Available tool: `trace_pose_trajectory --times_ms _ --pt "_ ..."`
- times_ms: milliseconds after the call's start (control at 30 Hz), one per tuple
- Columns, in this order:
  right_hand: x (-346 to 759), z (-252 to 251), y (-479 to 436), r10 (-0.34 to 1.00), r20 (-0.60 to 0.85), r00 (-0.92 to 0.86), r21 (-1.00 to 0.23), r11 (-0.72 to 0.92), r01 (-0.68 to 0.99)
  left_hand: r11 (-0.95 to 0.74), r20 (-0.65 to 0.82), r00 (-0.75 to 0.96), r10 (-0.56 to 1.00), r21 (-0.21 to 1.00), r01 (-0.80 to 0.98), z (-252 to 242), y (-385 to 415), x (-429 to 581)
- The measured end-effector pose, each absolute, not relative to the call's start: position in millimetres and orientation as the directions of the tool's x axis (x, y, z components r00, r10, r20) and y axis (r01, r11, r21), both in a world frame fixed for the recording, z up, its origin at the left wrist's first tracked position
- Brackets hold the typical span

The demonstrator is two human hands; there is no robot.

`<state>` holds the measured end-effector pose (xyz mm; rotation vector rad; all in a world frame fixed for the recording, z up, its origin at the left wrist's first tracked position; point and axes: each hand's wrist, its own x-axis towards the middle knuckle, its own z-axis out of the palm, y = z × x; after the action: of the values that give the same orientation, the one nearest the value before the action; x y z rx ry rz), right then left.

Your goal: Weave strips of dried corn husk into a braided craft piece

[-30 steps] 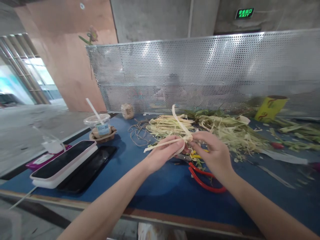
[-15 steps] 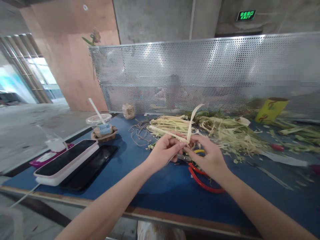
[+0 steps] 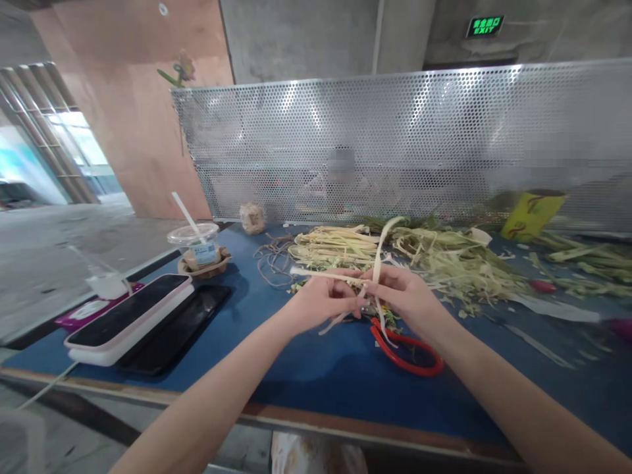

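My left hand (image 3: pixel 323 301) is closed in a pinch over the middle of the table, gripping pale plant strips. One flat strip end points left across its knuckles and a thinner end hangs below its fingers. Right beside it, my right hand (image 3: pixel 402 293) pinches a long cream plant strip (image 3: pixel 378 260), which arches upward and curls at the top. That strip's lower end dangles below my fingers. The fingertips of both hands nearly meet, and where the strips cross is partly hidden. Under my hands lie scissors with red handles (image 3: pixel 412 365); their blades are mostly covered.
A bundle of pale stalks (image 3: pixel 336 243) and a heap of green husk-like leaves (image 3: pixel 444 260) lie behind my hands. To the left are twine (image 3: pixel 274 260), a lidded cup (image 3: pixel 197 247), a pink-edged phone (image 3: pixel 131 316) and a black phone (image 3: pixel 178 329). A perforated metal screen (image 3: pixel 296 151) stands behind.
The cream strip now runs down past my right fingers, its lower end hanging over the red handles. Another strip end reaches further left over my left hand. My hands stay close together.
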<state>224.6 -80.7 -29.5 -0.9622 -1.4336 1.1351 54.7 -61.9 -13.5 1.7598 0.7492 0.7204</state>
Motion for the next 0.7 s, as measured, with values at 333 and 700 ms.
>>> trace_pose_trajectory --times_ms 333,700 --pt "224 -34 -80 0.939 0.24 -0.246 -0.969 0.247 -0.003 -0.313 0.164 0.506 0.847 0.923 0.225 -9 -63 54" --pt "220 -23 -88 0.952 0.211 -0.224 -0.965 0.239 0.105 -0.307 0.188 0.456 0.87 0.93 0.203 -6 -61 54"
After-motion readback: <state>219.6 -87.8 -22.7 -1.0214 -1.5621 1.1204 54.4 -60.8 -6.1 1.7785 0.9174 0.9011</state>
